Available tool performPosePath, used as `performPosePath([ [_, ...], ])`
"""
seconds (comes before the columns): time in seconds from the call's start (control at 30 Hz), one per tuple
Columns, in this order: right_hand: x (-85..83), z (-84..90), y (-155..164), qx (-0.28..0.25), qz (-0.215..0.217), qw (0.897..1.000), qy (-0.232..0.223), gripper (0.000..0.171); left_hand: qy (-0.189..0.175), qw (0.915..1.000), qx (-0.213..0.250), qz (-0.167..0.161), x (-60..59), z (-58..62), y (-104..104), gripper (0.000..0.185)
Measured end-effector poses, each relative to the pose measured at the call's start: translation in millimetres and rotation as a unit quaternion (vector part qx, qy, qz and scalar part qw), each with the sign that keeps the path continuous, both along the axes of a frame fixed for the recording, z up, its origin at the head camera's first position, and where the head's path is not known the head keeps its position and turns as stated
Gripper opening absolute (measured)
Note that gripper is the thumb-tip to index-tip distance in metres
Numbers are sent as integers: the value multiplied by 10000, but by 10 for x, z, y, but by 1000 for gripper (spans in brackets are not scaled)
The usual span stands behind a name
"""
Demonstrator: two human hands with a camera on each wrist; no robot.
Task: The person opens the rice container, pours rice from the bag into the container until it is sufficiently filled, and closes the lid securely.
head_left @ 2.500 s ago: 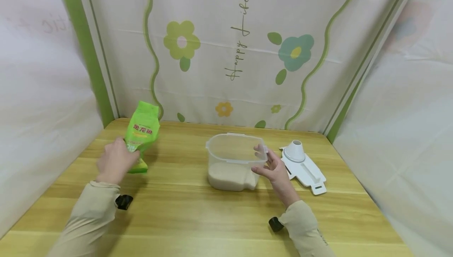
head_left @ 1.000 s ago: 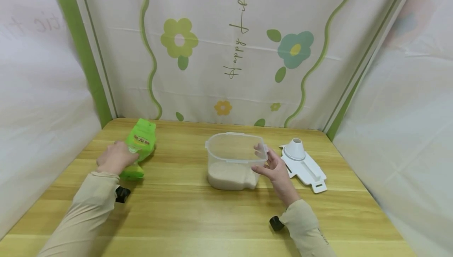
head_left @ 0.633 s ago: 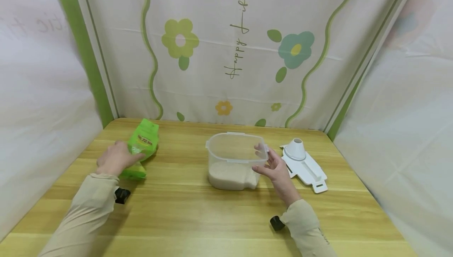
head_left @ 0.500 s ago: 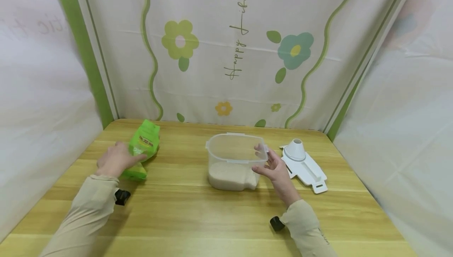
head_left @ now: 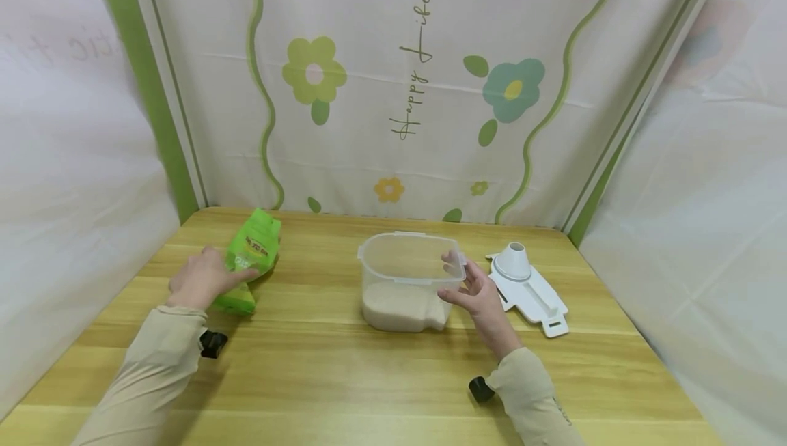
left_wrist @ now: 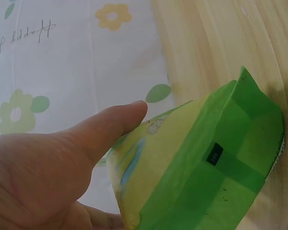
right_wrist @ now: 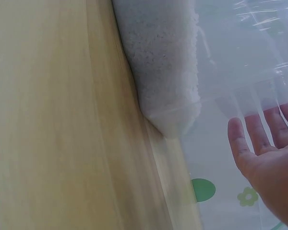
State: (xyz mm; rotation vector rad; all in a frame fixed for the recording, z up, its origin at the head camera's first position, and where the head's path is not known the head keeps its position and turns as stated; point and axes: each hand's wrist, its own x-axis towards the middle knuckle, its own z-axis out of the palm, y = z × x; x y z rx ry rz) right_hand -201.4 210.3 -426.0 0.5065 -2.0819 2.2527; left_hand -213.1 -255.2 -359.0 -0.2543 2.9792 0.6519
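The person's left hand (head_left: 198,279) is reaching out to the far left part of the light wood-grain table (head_left: 320,384), back of the hand facing up, and is holding a bright green plastic bag (head_left: 255,244) with a yellow section and red lettering. The thumb is lying nearly straight along one side, while the fingers are standing apart from it on the other; they are mostly hidden, so how firmly they are pressing cannot be told. The bag is tilting, its top pointing toward the patterned curtain (head_left: 363,152), and it is narrowing near the hand. What is inside it is not showing.

The right hand (head_left: 482,299) is stretching forward with the forearm angled inward, and is cupping the right end of a clear plastic container (head_left: 413,281) with rounded ends. The thumb is staying on the near side and the fingers (right_wrist: 260,132), spread slightly from one another, are curving round the far side, partly showing through the wall.

The container is standing upright and uncovered at mid-table, holding white rice (head_left: 399,306) across its lower part. Just beyond the right hand, a flat white plastic plate (head_left: 544,302) bearing a white hollow cone (head_left: 515,263) is lying on the table.
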Motion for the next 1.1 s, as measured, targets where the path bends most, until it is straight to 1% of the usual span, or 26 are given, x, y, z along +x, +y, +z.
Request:
performPosePath([
  [0.17,-15,-24,1,-26,14,10000,41,74,-8,10000,25,21,-4,-17,-4,76],
  [0.4,-13,-25,1,-69,22,9999,75,74,-21,10000,33,31,-3,-11,-3,78],
  [0.7,-12,-12,6,32,-7,10000,59,73,-11,9999,70,123,2,-21,15,76],
  [1.1,-11,-15,11,15,8,10000,21,80,102,9998,128,108,14,-36,30,72],
])
